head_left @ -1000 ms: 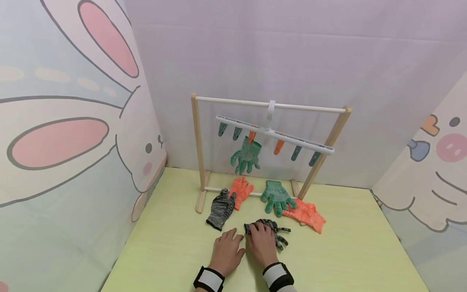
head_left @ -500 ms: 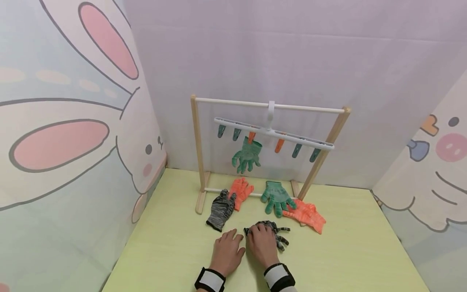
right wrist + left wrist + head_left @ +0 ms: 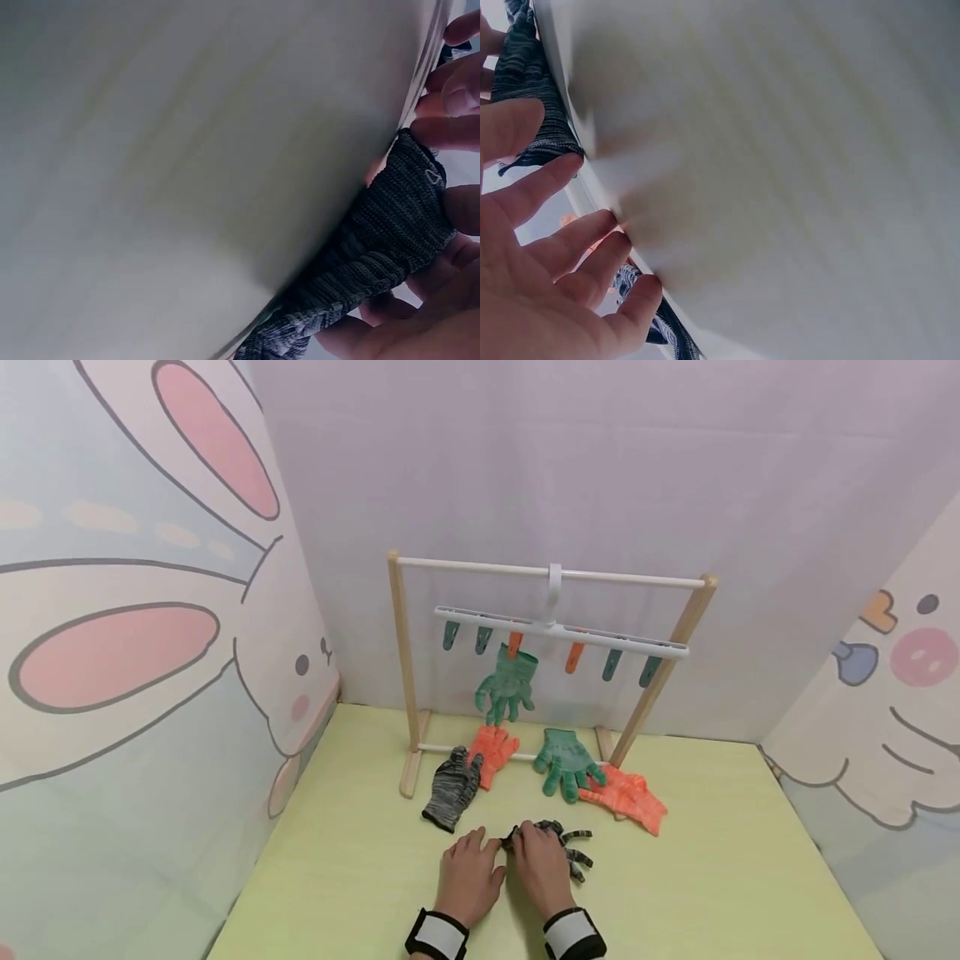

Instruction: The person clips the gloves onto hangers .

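Note:
A black-and-grey knit glove (image 3: pixel 577 860) lies on the table with its fingers pointing right. My right hand (image 3: pixel 542 868) is over its cuff end, with curled fingers gripping the bunched fabric. In the right wrist view the ribbed cuff (image 3: pixel 405 202) stands up from the table. My left hand (image 3: pixel 468 877) rests on the table just to the left, fingers spread. Its index fingertip meets the cuff's corner in the left wrist view, and the thumb (image 3: pixel 517 124) overlaps the fabric there. The right palm hides part of the glove.
Ahead stands a wooden rack (image 3: pixel 405 652) with a white clip hanger (image 3: pixel 480 618). A green glove (image 3: pixel 510 681) hangs from an orange clip. Below lie another grey glove (image 3: pixel 453 793), orange gloves (image 3: pixel 495 752) and a second green glove (image 3: pixel 566 764).
My right fingers have curled in, bunching the glove's cuff and raising it. My left index finger has shifted to the cuff's edge. The hanger has swung slightly.

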Demonstrator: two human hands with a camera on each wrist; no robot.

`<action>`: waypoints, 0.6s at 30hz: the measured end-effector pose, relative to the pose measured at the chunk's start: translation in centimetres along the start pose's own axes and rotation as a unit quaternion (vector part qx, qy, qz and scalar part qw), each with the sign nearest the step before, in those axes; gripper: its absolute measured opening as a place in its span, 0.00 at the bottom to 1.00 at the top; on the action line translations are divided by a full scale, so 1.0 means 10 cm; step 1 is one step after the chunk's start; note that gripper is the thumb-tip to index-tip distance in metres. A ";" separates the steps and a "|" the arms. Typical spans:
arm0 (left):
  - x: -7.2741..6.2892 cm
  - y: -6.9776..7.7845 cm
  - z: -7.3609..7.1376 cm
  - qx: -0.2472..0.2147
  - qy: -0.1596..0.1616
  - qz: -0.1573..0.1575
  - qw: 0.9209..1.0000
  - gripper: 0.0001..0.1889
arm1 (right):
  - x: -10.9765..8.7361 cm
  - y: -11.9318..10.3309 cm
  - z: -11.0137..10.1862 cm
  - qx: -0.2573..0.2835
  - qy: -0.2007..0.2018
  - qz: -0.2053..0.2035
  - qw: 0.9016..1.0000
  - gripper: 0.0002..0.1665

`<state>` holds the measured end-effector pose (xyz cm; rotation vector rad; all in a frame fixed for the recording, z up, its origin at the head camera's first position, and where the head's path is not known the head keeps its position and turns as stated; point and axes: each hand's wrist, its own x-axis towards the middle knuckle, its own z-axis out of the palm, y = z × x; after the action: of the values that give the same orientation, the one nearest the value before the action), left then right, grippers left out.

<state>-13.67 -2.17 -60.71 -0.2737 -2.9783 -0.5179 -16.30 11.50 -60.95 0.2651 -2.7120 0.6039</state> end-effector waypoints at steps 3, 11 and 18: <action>0.01 0.00 0.01 0.000 0.001 0.002 1.000 0.21 | -0.03 -0.05 -0.06 -0.005 -0.019 0.014 1.000 0.10; 0.00 -0.01 0.02 -0.007 0.014 0.009 1.000 0.16 | -0.05 -0.07 -0.15 0.056 -0.067 0.057 0.995 0.06; -0.01 -0.01 0.02 -0.057 0.006 -0.003 0.998 0.09 | -0.03 -0.05 -0.24 0.156 -0.105 0.093 0.978 0.04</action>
<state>-13.58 -2.24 -60.94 -0.2690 -2.9443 -0.6875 -15.18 12.18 -58.89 0.1596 -2.8553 1.1186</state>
